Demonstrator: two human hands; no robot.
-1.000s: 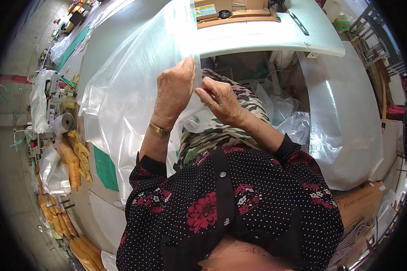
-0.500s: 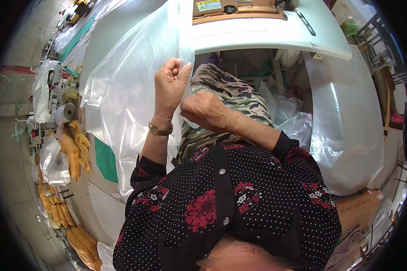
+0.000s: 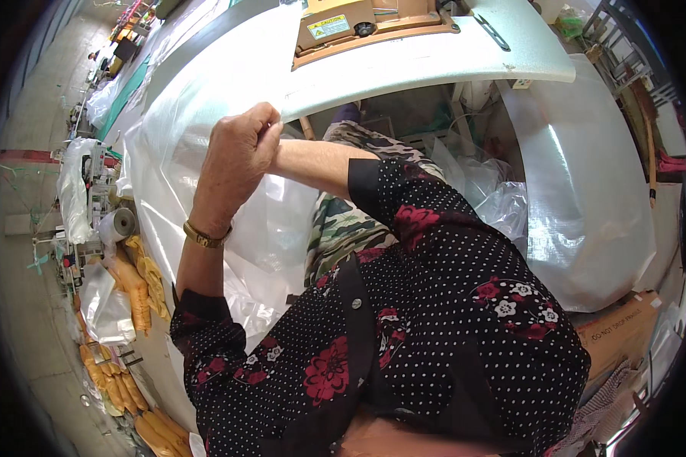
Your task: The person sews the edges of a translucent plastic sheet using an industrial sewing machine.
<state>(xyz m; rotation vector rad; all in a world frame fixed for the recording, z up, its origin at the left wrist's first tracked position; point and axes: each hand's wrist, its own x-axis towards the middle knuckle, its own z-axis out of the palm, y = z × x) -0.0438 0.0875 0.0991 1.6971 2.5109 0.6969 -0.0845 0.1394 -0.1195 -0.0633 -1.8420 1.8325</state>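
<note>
My left hand (image 3: 238, 156), with a gold-coloured watch (image 3: 205, 235) on its wrist, is raised at the front edge of the white worktop. Its fingers are curled closed on a translucent plastic sheet (image 3: 171, 164), which spreads over the worktop's left part and hangs down in front of it. My right forearm (image 3: 316, 163) reaches across to the left, and my right hand is hidden behind the left one. Whether its fingers grip the sheet cannot be seen.
A brown machine base (image 3: 373, 38) stands on the white worktop (image 3: 427, 65), with thread snips (image 3: 492, 33) to its right. More clear plastic (image 3: 579, 190) hangs at the right above a cardboard box (image 3: 613, 331). Yellow-orange bundles (image 3: 133, 289) and a roll (image 3: 120, 225) lie at the left.
Both hands have moved left, and the right arm now stretches across behind the left hand. The sheet's raised strip, upright before, has come down leftward, uncovering more of the machine base.
</note>
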